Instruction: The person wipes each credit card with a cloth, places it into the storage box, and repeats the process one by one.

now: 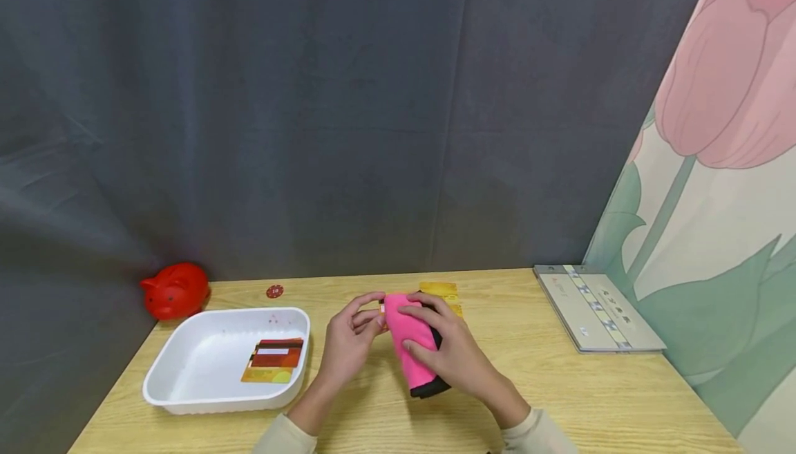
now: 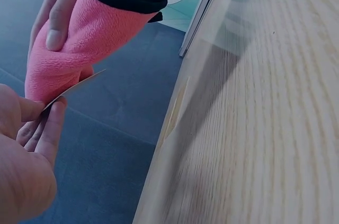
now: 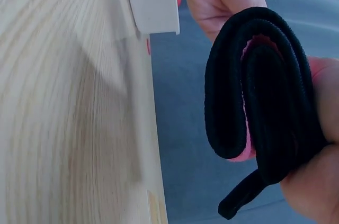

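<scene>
My right hand (image 1: 457,350) grips a folded pink cloth (image 1: 404,343) with black edging, held up off the wooden table. In the right wrist view the layered black edge (image 3: 225,97) of the cloth faces the camera, with a short black tab hanging from it. Between thumb and fingers, my left hand (image 1: 348,340) pinches a thin card (image 2: 87,80) against the cloth's far end. Most of that card is hidden by fingers and cloth. Behind the right hand, a yellow card (image 1: 440,289) lies on the table, partly covered from view.
To the left stands a white tray (image 1: 186,405) holding a red card (image 1: 286,357) over a yellow card (image 1: 264,375). A red piggy bank (image 1: 176,293) sits behind it, near a red chip (image 1: 275,291). A grey binder (image 1: 597,309) lies at the right.
</scene>
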`<state>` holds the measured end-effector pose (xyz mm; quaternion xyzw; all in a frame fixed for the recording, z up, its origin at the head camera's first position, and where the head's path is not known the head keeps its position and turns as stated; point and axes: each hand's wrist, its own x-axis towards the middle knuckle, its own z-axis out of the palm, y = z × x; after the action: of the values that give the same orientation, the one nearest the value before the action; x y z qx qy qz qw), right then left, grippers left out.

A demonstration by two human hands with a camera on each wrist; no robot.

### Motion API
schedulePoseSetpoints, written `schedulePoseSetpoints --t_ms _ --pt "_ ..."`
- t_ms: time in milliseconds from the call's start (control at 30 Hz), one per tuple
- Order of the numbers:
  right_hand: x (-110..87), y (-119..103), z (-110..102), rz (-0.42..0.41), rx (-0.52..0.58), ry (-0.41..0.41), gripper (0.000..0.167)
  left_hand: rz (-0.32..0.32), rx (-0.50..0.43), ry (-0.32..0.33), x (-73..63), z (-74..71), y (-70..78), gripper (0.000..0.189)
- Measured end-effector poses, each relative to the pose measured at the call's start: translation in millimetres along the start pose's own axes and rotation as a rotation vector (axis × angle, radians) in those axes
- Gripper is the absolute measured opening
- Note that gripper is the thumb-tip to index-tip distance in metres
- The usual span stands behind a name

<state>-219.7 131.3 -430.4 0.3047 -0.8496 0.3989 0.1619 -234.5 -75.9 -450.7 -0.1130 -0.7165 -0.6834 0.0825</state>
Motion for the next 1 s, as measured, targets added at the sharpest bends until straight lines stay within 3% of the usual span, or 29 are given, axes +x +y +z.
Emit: schedulePoseSetpoints --t_ms 333,533,733,1000 --pt "4.8 19 -19 0.074 -0.062 0.088 0.053 0.033 -0.002 -0.010 -1.4 1.4 6.1 0.036" --pt "5.4 32 -36 0.144 -0.065 0.127 0.051 0.017 -0.019 0.001 1.4 -2.1 4.2 0.037" --pt "5.1 40 -53 0.153 -0.001 0.164 0.049 0.006 -0.064 0.033 5.7 -10.6 8.2 0.038" --pt "4.8 39 -61 0.146 0.062 0.187 0.048 0.010 -0.035 0.063 9.4 -32.9 23.4 0.038"
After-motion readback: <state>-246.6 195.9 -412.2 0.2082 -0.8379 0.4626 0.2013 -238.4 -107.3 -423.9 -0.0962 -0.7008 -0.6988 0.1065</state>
